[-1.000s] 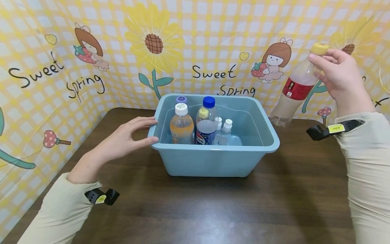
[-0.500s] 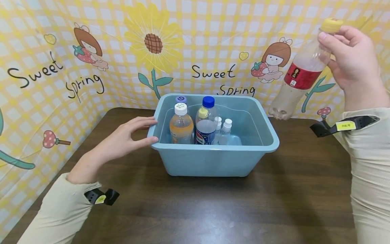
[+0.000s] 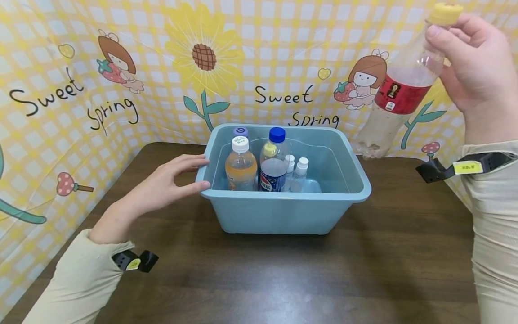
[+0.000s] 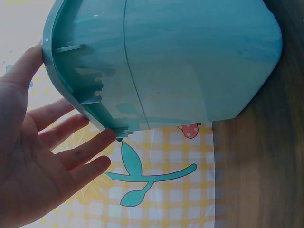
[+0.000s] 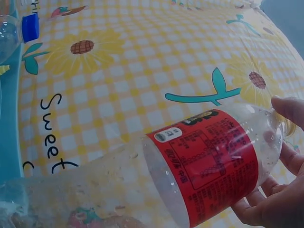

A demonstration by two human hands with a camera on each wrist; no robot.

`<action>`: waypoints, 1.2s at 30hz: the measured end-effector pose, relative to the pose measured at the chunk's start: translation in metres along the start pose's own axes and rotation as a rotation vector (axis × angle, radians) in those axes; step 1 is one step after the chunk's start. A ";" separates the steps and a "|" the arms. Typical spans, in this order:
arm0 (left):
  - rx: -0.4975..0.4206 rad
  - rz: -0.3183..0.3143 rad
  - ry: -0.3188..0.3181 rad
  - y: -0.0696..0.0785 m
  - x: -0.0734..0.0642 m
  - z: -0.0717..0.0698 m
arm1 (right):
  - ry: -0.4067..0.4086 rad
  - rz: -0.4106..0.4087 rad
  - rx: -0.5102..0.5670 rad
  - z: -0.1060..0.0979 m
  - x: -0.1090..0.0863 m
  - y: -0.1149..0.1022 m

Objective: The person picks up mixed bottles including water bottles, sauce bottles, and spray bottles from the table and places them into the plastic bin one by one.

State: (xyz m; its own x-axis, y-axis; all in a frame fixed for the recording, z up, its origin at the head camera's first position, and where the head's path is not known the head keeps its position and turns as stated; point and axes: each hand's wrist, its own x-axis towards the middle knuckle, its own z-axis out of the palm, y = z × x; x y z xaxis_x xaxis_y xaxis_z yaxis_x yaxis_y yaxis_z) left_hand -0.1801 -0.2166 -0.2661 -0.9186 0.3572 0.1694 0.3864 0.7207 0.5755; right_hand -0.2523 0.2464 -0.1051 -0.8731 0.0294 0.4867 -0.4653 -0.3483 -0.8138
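Observation:
In the head view my right hand (image 3: 481, 67) grips a clear plastic bottle (image 3: 404, 96) by its neck, just under the yellow cap. The bottle has a red label and hangs tilted in the air, its base near the far right corner of a light blue plastic tub (image 3: 275, 216). From the right wrist view, the thumb and fingers are around the neck of the same bottle (image 5: 209, 166). My left hand (image 3: 166, 182) touches the tub's left rim with thumb and fingers spread. The left wrist view shows the loosely extended fingers of that hand (image 4: 47, 152) against the rim.
Inside the tub stand an orange-labelled bottle (image 3: 241, 168) with a white cap, a blue-capped Pepsi bottle (image 3: 273, 168), a purple-capped one (image 3: 240, 132) and small white-capped bottles (image 3: 300, 173). A dark wooden table (image 3: 243, 279) lies beneath, with a yellow checked cloth (image 3: 154, 90) behind.
My right hand has lifted the red-labelled bottle upward and to the right, and its base has risen slightly. The left hand and the tub have stayed in place.

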 end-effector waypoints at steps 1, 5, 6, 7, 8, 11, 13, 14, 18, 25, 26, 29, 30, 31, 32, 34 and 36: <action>0.001 0.000 0.000 0.000 0.000 0.000 | -0.010 -0.002 0.000 0.001 0.000 0.000; 0.001 0.002 0.000 0.000 0.000 0.000 | -0.056 0.000 0.028 0.005 -0.001 0.001; 0.001 0.003 0.001 0.000 0.000 0.000 | -0.067 0.003 0.028 0.006 -0.001 0.001; 0.000 0.002 0.000 0.000 0.000 0.000 | -0.077 0.005 0.028 0.007 -0.001 0.002; 0.000 0.002 0.000 0.000 0.000 0.000 | -0.086 0.009 0.026 0.009 -0.001 0.002; -0.001 0.000 -0.002 0.000 0.001 0.000 | -0.112 0.006 0.002 0.014 -0.002 0.003; -0.002 -0.003 -0.003 0.000 0.001 0.000 | -0.136 0.001 0.003 0.018 -0.003 0.004; -0.002 -0.003 -0.002 0.000 0.001 0.000 | -0.150 -0.002 0.001 0.020 -0.003 0.004; 0.001 -0.003 0.000 0.000 0.001 0.000 | -0.205 0.007 0.004 0.027 -0.005 0.009; -0.003 -0.003 0.000 0.000 0.001 0.000 | -0.274 0.070 -0.081 0.035 -0.011 0.023; -0.003 -0.003 -0.001 0.000 0.001 0.000 | -0.282 0.081 -0.100 0.035 -0.012 0.025; -0.003 -0.004 -0.001 0.000 0.000 0.000 | -0.315 0.117 -0.171 0.036 -0.012 0.032; -0.003 -0.003 -0.001 0.000 0.000 0.000 | -0.333 0.133 -0.203 0.036 -0.013 0.033; -0.003 -0.003 0.000 0.000 0.001 0.000 | -0.352 0.153 -0.236 0.036 -0.013 0.035; -0.002 -0.003 0.001 0.000 0.001 0.000 | -0.377 0.169 -0.274 0.035 -0.012 0.037; -0.002 -0.003 0.000 0.000 0.001 0.000 | -0.421 0.207 -0.357 0.033 -0.012 0.041; -0.003 -0.005 -0.001 0.000 0.001 0.000 | -0.473 0.245 -0.454 0.032 -0.013 0.044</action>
State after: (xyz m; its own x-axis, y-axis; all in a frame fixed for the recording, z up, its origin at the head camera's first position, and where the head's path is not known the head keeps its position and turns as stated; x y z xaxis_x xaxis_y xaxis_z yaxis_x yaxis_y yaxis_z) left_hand -0.1808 -0.2164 -0.2659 -0.9205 0.3540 0.1654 0.3812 0.7210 0.5787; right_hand -0.2569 0.2006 -0.1364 -0.8515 -0.4465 0.2748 -0.3683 0.1363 -0.9197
